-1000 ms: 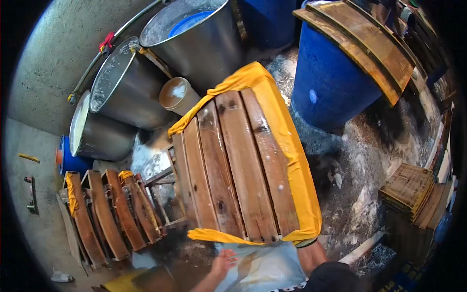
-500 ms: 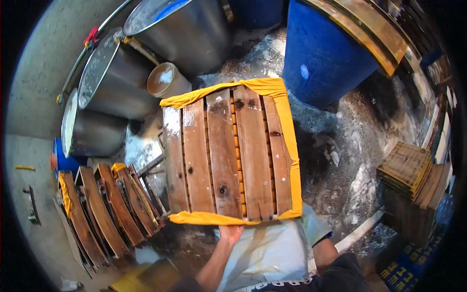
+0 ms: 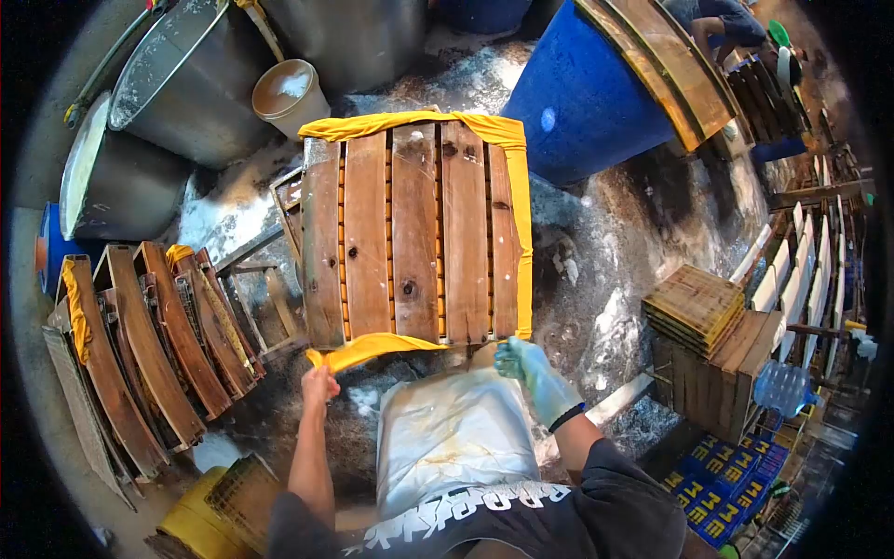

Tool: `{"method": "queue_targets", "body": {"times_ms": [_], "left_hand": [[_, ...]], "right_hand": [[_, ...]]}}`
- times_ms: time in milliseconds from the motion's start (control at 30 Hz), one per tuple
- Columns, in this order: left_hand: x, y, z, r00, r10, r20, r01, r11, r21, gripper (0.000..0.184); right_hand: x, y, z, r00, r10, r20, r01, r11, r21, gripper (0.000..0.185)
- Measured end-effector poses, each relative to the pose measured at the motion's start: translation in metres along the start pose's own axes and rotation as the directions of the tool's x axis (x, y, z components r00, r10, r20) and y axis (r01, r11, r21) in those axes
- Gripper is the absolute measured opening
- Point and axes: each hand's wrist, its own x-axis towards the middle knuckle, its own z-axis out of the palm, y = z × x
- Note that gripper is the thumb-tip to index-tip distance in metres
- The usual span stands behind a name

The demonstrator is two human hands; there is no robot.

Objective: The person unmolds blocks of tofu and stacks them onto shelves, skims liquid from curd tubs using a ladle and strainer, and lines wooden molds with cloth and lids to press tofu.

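In front of me stands a wooden slatted board (image 3: 413, 233) with dark gaps between its planks. A yellow cloth (image 3: 377, 348) shows around its back, right and front edges. My left hand (image 3: 319, 383), bare, is closed on the cloth's front left corner and holds it out from the wood. My right hand (image 3: 540, 374), in a pale blue-green glove, has its fingers closed at the cloth's front right corner; the exact grip is partly hidden. A whitish apron (image 3: 456, 433) covers my front, just below the board.
Several wooden frames (image 3: 168, 345) stand at the left. Metal vats (image 3: 177, 79) and a white bucket (image 3: 291, 98) are at the back left, a blue barrel (image 3: 591, 102) at the back right. Stacked boards (image 3: 694, 307) sit at the right, near blue crates (image 3: 726, 484). Another person (image 3: 731, 23) is at the far right.
My left hand has shifted left from under the front edge to the cloth's corner, pulling it out. My gloved right hand has come up to the front right corner. The view has moved right.
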Motion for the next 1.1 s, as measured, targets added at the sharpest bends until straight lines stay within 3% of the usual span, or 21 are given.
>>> {"method": "queue_targets", "body": {"times_ms": [100,133,167,233,267,300,400,467,500,567,600,633,667,733,800,833,867,900,967,1033,1100], "left_hand": [[-0.04,-0.053,-0.009,0.97,-0.237,-0.054,0.239,0.97,0.046,0.021],[-0.037,-0.099,-0.021,0.971,-0.24,-0.015,0.24,0.971,0.003,0.021],[-0.046,-0.118,-0.031,0.968,-0.248,0.023,0.246,0.966,0.085,0.022],[-0.055,-0.156,-0.048,0.951,-0.31,0.023,0.307,0.949,0.071,0.027],[-0.057,-0.168,-0.054,0.942,-0.335,0.023,0.333,0.942,0.048,0.028],[-0.06,-0.175,-0.059,0.93,-0.367,0.021,0.367,0.93,0.029,0.028],[-0.052,-0.163,-0.071,0.907,-0.415,0.069,0.407,0.907,0.106,0.037],[-0.032,-0.141,-0.08,0.936,-0.345,0.073,0.342,0.938,0.052,0.036],[-0.019,-0.125,-0.081,0.958,-0.278,0.068,0.279,0.96,-0.006,0.035],[-0.018,-0.073,-0.09,0.995,-0.048,0.083,0.062,0.982,-0.176,0.037],[-0.015,-0.047,-0.094,0.998,0.002,0.064,0.01,0.984,-0.18,0.037],[-0.009,-0.024,-0.099,0.998,0.052,0.044,-0.043,0.982,-0.182,0.037],[-0.003,-0.005,-0.103,0.997,0.073,0.036,-0.067,0.986,-0.154,0.036],[0.021,0.018,-0.107,0.992,0.128,0.019,-0.126,0.988,-0.09,0.037],[0.047,0.032,-0.103,0.987,0.156,0.023,-0.155,0.986,-0.06,0.038],[0.05,0.046,-0.094,0.987,0.159,0.018,-0.158,0.986,-0.053,0.038],[0.053,0.063,-0.081,0.996,0.082,0.024,-0.082,0.997,-0.008,0.038],[0.051,0.083,-0.068,1.0,0.001,0.025,-0.002,0.999,0.043,0.038],[0.049,0.117,-0.041,1.0,-0.005,0.022,0.004,0.998,0.064,0.04],[0.082,0.125,-0.012,0.96,0.281,-0.006,-0.268,0.921,0.282,0.044],[0.115,0.146,-0.002,0.965,0.262,0.031,-0.262,0.941,0.215,0.051]], "right_hand": [[-0.028,-0.031,-0.04,0.917,-0.218,-0.334,0.249,0.967,0.053,0.028],[-0.013,-0.022,-0.078,0.802,-0.355,-0.48,0.5,0.838,0.217,0.028],[0.008,-0.028,-0.125,0.793,-0.258,-0.551,0.511,0.774,0.373,0.03],[-0.02,-0.044,-0.103,0.725,-0.278,-0.63,0.608,0.688,0.396,0.032],[-0.01,-0.048,-0.101,0.774,-0.372,-0.512,0.479,0.873,0.089,0.036],[-0.009,-0.049,-0.1,0.836,-0.399,-0.377,0.317,0.912,-0.261,0.041],[-0.008,-0.03,-0.018,0.891,-0.342,-0.297,0.18,0.869,-0.46,0.047],[0.022,-0.017,-0.006,0.715,-0.633,-0.298,0.084,0.5,-0.862,0.046],[0.039,-0.014,-0.019,0.711,-0.636,-0.299,0.09,0.504,-0.859,0.046],[0.065,-0.008,-0.057,0.477,-0.816,-0.325,-0.101,0.317,-0.943,0.04],[0.038,-0.023,-0.054,0.544,-0.611,-0.575,0.086,0.722,-0.686,0.038],[0.001,-0.047,-0.049,0.655,-0.319,-0.685,0.211,0.948,-0.24,0.037],[-0.022,-0.067,-0.038,0.658,-0.308,-0.688,0.206,0.951,-0.229,0.037],[-0.044,-0.104,-0.021,0.668,-0.355,-0.654,-0.061,0.85,-0.524,0.044],[0.024,-0.097,-0.024,0.573,-0.689,-0.443,0.162,0.626,-0.763,0.052],[0.018,-0.112,0.004,0.577,-0.717,-0.391,0.23,0.602,-0.764,0.061],[0.014,-0.138,0.026,0.676,-0.648,-0.351,0.105,0.557,-0.824,0.067],[0.021,-0.151,0.045,0.566,-0.788,-0.242,0.149,0.386,-0.91,0.057],[0.065,-0.198,0.045,0.646,-0.698,-0.31,-0.015,0.395,-0.919,0.048],[0.082,-0.244,0.022,0.477,-0.774,-0.416,-0.081,0.433,-0.898,0.039],[0.138,-0.267,-0.03,0.503,-0.728,-0.466,-0.009,0.535,-0.845,0.039]]}}
